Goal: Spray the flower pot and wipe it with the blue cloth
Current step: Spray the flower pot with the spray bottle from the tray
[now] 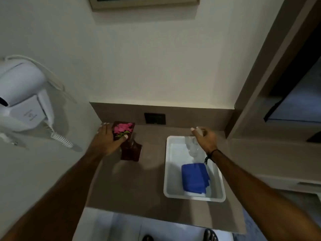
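Observation:
A dark red flower pot (131, 151) with pink flowers (123, 128) stands on the brown counter at the back left. My left hand (106, 138) grips its upper rim, thumb across the front. My right hand (205, 139) is closed around the top of a clear spray bottle (192, 146), which hangs over the far end of a white tray (166, 173). A folded blue cloth (194, 178) lies in the near half of that tray.
A white wall-mounted hair dryer (22, 100) with a coiled cord hangs on the left wall. A black socket plate (154, 118) sits in the backsplash behind the pot. A cabinet (271, 84) rises on the right. The counter's front edge (156, 216) lies near me.

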Motion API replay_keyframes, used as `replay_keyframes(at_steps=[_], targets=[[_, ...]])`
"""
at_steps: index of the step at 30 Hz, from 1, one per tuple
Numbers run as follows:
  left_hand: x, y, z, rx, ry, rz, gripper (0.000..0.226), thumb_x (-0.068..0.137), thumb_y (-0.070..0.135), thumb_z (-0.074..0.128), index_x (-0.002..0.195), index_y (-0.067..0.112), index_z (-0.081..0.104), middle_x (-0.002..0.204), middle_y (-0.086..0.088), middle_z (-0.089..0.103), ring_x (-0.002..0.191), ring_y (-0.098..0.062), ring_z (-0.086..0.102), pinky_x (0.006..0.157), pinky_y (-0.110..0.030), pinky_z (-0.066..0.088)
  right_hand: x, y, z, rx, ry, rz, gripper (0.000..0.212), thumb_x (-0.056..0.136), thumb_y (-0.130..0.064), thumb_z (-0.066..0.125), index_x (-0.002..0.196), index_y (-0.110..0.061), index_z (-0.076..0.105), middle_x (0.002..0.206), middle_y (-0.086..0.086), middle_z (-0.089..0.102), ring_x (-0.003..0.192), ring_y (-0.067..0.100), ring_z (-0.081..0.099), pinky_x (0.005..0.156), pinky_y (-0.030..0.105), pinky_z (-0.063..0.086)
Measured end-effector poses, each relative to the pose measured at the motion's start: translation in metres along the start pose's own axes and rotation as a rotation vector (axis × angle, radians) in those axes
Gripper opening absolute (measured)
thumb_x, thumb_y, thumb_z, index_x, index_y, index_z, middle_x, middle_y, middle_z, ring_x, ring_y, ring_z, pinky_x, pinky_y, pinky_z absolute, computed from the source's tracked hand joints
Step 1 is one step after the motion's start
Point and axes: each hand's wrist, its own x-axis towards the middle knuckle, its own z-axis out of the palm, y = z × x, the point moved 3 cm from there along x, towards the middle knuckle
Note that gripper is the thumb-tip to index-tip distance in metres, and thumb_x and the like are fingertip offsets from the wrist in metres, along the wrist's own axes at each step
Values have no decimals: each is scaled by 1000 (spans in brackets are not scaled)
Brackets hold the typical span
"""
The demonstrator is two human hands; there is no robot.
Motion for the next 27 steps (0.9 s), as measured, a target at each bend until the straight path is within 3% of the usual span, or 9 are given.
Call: replay_keyframes(at_steps=[2,5,7,10,12,14,20,24,27], targets=[[2,-11,7,-53,19,-49,136,65,103,40,168,16,25,177,-19,26,165,-40,22,134,-60,19,0,2,7,65,13,47,46,84,-47,69,116,-15,65,103,1,66,99,21,63,72,24,47],[-8,-13,19,-178,30,-124,136,59,105,43,164,18,35,172,-21,35,162,-42,28,132,-62,24,1,6,19,177,11,84,36,89,-44,63,113,-18,64,91,-4,63,85,13,59,81,27,43],[-15,-7,22,-226,57,-130,129,63,98,49,161,15,39,169,-22,39,160,-43,33,131,-62,27,6,6,25,199,33,82,30,91,-46,59,97,-17,66,77,-6,64,73,7,60,74,27,46],[-24,3,22,-237,73,-143,114,70,80,57,160,12,40,168,-22,40,159,-42,34,130,-61,28,18,9,31,168,61,86,35,91,-53,55,78,-21,62,68,1,61,65,15,59,67,32,51],[-25,6,20,-264,86,-154,111,68,76,60,159,14,44,166,-21,43,158,-42,37,129,-61,30,25,7,35,130,68,80,33,88,-57,56,90,-25,65,71,2,63,68,19,61,67,37,57],[-21,6,19,-282,103,-165,105,68,73,61,155,15,50,162,-22,49,155,-43,41,128,-62,32,25,-2,43,65,17,58,35,88,-54,59,99,-22,65,73,3,67,65,21,66,59,34,59],[-9,-4,21,-223,88,-167,98,66,80,57,143,19,64,149,-19,62,144,-44,54,121,-64,40,-11,-22,123,-117,-290,-5,42,74,-58,69,75,-16,67,71,4,71,66,21,71,62,39,62],[1,-14,27,-160,57,-193,108,65,87,51,147,18,58,153,-22,59,147,-47,50,121,-66,40,-40,-24,162,-101,-349,157,36,76,-42,73,92,-11,66,79,3,69,71,23,72,56,30,58],[1,-13,29,-141,52,-195,113,65,88,48,151,16,53,158,-23,54,151,-48,45,123,-66,36,-41,-20,178,-82,-306,176,44,70,-45,69,97,-10,67,83,6,73,72,24,73,69,41,64]])
